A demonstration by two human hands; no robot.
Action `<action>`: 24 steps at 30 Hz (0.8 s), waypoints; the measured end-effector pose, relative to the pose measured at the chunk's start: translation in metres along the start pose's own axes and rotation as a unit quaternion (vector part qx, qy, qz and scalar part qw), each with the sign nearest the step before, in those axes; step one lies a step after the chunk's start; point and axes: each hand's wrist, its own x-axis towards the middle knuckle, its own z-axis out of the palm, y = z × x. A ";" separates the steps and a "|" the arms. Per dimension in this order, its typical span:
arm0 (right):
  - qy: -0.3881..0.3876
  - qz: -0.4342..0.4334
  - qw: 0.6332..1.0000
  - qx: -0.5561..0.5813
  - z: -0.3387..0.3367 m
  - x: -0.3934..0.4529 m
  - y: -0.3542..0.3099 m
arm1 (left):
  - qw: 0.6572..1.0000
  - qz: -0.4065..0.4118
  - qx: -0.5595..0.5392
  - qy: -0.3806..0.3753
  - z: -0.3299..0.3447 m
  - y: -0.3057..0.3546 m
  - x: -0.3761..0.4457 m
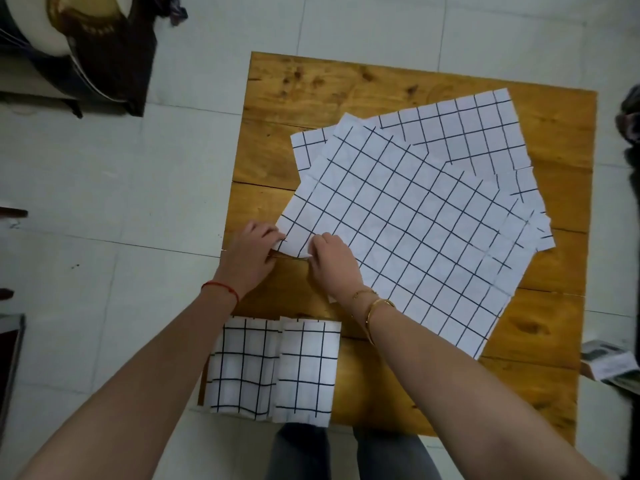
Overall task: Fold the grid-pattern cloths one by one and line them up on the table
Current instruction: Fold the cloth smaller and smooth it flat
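A stack of flat white cloths with black grid lines lies fanned across the wooden table (311, 91). The top cloth (408, 230) is turned at an angle. My left hand (247, 258) pinches its near-left corner, lifted slightly off the wood. My right hand (332, 265) pinches the same edge just to the right. Lower cloths (485, 129) stick out at the back right. Two folded grid cloths sit side by side at the table's near-left edge: one on the left (242, 368), one on the right (306, 368).
Pale floor tiles surround the small table. Dark furniture with a white round object (38, 32) stands at the far left. Papers or a booklet (609, 362) lie on the floor at the right. My legs (346, 452) are below the table's near edge.
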 end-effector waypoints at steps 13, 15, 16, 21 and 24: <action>0.105 -0.057 0.990 0.078 -0.087 -0.061 0.005 | 0.989 0.080 -0.097 0.072 -0.057 0.069 -0.006; 0.146 -0.081 0.984 0.057 -0.105 -0.075 -0.005 | 0.987 0.111 -0.089 0.078 -0.073 0.087 -0.011; 0.167 -0.089 0.981 0.050 -0.113 -0.083 -0.011 | 0.985 0.126 -0.085 0.085 -0.080 0.096 -0.013; 0.258 -0.082 0.962 0.048 -0.158 -0.124 -0.029 | 0.968 0.198 -0.083 0.132 -0.116 0.144 -0.032; 0.277 -0.085 0.957 0.031 -0.191 -0.151 -0.036 | 0.961 0.227 -0.073 0.143 -0.143 0.171 -0.046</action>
